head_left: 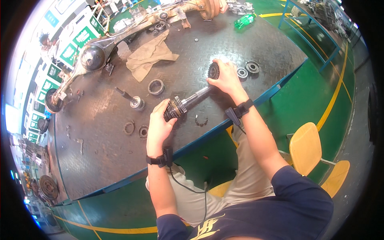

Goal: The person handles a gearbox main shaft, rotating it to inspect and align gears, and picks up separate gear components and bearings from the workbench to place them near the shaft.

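Note:
My left hand [157, 125] is closed around a cluster of toothed gears [175, 109] on one end of a bright metal shaft [197, 97]. The shaft slants up and to the right above the metal tabletop. By its far end, my right hand [229, 78] grips a dark gear [214, 71] between thumb and fingers. Whether this gear sits on the shaft or just beside it, I cannot tell. Right of that hand lie a bearing [242, 73] and another gear [252, 67]. A thin toothed ring [201, 121] rests below the shaft.
Left of my hands are a ring gear [156, 87], a short geared shaft [137, 103], a bearing [143, 132] and a thin ring [129, 127]. A brown cloth [150, 56] lies farther back. A large axle housing [93, 56] spans the far side, with a green bottle [245, 21] at right.

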A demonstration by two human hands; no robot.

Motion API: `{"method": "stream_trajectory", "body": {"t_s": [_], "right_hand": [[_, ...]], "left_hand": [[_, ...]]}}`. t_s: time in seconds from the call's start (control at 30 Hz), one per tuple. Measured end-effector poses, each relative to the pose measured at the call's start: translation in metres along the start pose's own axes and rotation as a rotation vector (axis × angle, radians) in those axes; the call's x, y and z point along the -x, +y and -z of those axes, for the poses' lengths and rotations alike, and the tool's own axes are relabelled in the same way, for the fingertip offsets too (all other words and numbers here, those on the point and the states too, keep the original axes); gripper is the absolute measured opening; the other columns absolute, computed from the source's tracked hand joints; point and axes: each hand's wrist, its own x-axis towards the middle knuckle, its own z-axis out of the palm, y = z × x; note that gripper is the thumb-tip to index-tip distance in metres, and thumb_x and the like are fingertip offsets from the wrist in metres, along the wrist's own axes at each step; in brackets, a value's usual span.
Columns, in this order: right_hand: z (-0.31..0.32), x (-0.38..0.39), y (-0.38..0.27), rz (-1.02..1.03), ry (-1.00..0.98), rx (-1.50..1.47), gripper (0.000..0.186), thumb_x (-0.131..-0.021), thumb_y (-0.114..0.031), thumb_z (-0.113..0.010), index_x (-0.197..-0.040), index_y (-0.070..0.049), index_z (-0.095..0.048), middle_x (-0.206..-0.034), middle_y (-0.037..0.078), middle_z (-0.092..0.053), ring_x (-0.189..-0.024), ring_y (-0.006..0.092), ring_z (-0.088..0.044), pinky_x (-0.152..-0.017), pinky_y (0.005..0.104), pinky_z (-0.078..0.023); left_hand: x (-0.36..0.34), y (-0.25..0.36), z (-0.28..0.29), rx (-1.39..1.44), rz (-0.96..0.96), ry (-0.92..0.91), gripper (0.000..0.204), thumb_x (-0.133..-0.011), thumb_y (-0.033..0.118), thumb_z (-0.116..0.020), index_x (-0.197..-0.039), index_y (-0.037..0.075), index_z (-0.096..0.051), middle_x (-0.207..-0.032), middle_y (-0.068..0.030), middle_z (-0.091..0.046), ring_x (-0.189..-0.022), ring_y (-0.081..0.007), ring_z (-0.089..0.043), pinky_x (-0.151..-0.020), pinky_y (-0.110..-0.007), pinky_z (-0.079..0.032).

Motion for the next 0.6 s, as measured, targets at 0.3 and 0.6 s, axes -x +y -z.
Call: {"method": "stream_trajectory", "body": {"t_s": [0.3,0.6], "right_hand": [[-0.005,0.002,-0.008,0.025,-0.159,-0.113,0.085,-0.079,-0.035,-0.087,-0.148,-0.004,-0.050,-0.137,0.024,-0.064,-0.130,0.0440,-0.054,-0.115,0.0501,-0.041],[-0.004,0.007,0.022,0.080,-0.209,-0.016,0.090,-0.084,-0.040,-0.083,-0.157,-0.005,-0.042,-0.150,0.024,-0.054,-0.140,0.0438,-0.047,-0.120,0.0505,-0.035]], "left_hand": [[-0.001,-0.002,0.000,-0.017,0.019,-0.011,0.075,-0.068,-0.002,-0.089,-0.138,-0.003,-0.063,-0.138,-0.0236,-0.067,-0.129,-0.0379,-0.064,-0.113,-0.041,-0.049],[0.001,-0.004,0.001,0.024,-0.006,-0.015,0.075,-0.068,-0.004,-0.088,-0.138,-0.002,-0.063,-0.139,-0.0221,-0.067,-0.130,-0.0373,-0.064,-0.113,-0.041,-0.049]]}}
